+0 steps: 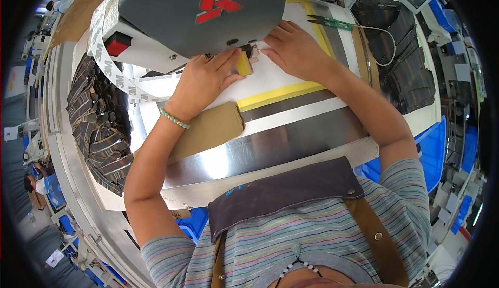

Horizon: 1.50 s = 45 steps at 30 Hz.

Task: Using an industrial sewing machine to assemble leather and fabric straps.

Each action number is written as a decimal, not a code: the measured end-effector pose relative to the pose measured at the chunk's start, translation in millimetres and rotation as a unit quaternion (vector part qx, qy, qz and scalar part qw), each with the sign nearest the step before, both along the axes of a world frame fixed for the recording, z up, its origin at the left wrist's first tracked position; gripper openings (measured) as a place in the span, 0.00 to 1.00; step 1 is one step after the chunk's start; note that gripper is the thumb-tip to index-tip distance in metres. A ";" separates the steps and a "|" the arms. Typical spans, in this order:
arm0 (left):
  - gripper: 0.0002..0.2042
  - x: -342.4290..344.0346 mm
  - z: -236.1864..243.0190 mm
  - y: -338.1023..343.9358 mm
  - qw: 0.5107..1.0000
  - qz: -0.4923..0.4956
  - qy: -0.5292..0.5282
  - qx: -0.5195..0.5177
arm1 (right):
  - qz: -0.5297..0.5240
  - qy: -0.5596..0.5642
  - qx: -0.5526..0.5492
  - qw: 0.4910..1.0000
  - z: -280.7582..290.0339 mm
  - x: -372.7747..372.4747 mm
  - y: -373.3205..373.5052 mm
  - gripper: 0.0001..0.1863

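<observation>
My left hand (204, 77) lies on the white work surface (210, 98) under the sewing machine's dark grey head (202, 12). Its fingers stretch forward with the thumb apart, beside a small yellow block (243, 64); whether they grip it I cannot tell. From the other side comes my right hand (300, 51), fingers extended and spread, the furthest partly behind the machine head. Between the two hands, by the needle area, shows a small pinkish piece (254, 52), too small to name. The thumb and index fingertip of my right hand are close to it.
Dark checked fabric pieces (99, 127) are heaped at the left, more dark folded fabric (397, 54) at the right. Green-handled thread snips (332, 23) lie beyond my right hand. Cardboard (208, 132) and yellow tape (280, 96) cover the near table. A white printed tape (106, 62) hangs left.
</observation>
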State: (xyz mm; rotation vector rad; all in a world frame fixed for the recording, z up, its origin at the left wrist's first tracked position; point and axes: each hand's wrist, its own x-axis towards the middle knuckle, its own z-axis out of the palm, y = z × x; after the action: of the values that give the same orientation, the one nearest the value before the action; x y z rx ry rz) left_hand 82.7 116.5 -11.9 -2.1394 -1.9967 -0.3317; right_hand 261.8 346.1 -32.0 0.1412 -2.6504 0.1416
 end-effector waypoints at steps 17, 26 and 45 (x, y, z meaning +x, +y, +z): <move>0.29 9.4 7.2 -5.2 1.000 -0.001 -0.026 -0.008 | 0.006 -0.054 0.025 0.998 9.1 8.0 -9.0 0.18; 0.28 23.4 31.1 -41.2 0.996 0.021 -0.074 -0.040 | 0.036 -0.132 -0.048 0.989 28.5 47.8 -6.2 0.26; 0.09 -3.6 57.8 -97.6 0.979 0.186 -0.051 0.073 | -0.007 -0.124 -0.331 0.935 82.4 113.2 1.1 0.16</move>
State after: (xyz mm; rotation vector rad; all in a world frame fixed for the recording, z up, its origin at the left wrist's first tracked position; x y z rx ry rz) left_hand 79.0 18.9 45.8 -1.6487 -2.2917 -0.5153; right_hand 375.0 347.3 50.4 -0.1295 -2.6832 1.0903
